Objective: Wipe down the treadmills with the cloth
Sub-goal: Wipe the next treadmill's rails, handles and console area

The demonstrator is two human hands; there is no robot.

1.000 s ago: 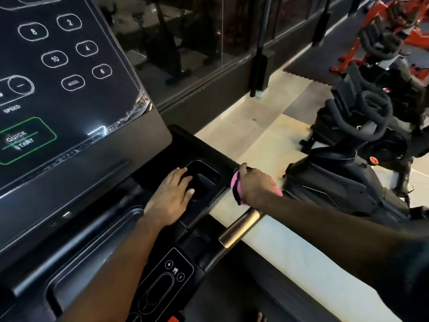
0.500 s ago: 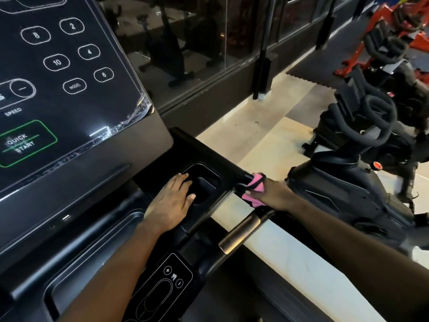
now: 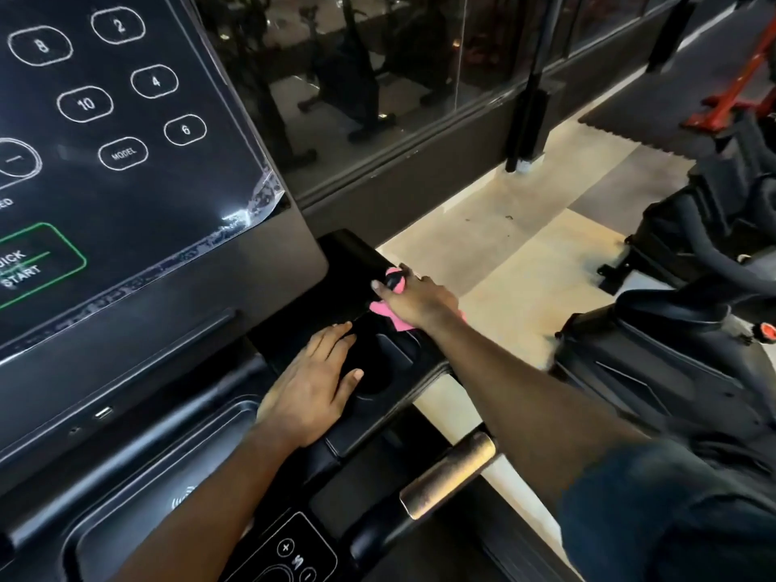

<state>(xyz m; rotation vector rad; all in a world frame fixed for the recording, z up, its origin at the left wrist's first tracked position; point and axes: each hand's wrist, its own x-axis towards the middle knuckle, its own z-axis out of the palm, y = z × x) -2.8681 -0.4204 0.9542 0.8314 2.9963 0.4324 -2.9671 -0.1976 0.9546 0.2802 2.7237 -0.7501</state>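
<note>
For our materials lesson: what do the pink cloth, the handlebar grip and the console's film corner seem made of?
Pink cloth: soft matte fabric; it bunches under the right hand. Handlebar grip: probably brushed metal, dull bronze sheen. Film corner: thin clear plastic, glossy, wrinkled and peeling.

Dim indoors — screen glare, wide-angle edge bending

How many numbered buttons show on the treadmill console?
5: button 8 and button 2 on top, button 10 and button 4 below, button 6 lowest. Others may be cropped off.
</note>
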